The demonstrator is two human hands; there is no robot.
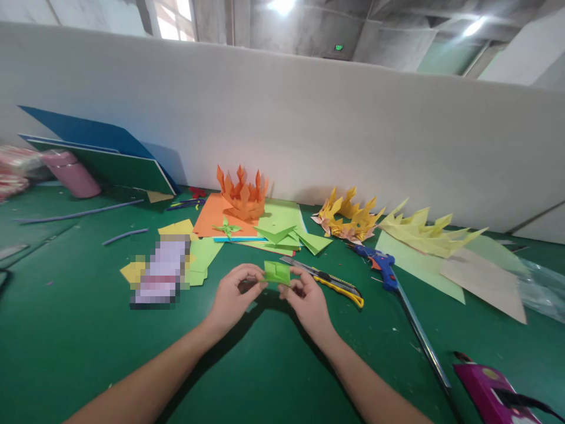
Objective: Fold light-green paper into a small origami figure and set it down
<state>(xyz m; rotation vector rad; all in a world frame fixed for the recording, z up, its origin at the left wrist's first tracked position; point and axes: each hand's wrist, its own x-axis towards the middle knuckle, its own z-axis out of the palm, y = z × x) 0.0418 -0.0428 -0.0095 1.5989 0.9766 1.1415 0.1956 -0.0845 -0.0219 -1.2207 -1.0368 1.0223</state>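
Observation:
Both my hands hold a small folded green paper piece [277, 272] just above the green table [79, 330]. My left hand [233, 294] pinches its left edge with closed fingers. My right hand [306, 297] grips its right edge, fingers curled. Beyond them lie several folded green paper pieces [286, 235] on green and orange sheets, and an orange paper crown shape [242, 194].
A yellow utility knife [335, 282] lies right of my hands. A blue glue gun [382, 268] and a long metal ruler [424, 338] lie further right. Yellow paper shapes [353, 221] and pale yellow ones [424, 232] sit by the white wall. A purple object [489, 391] is at bottom right.

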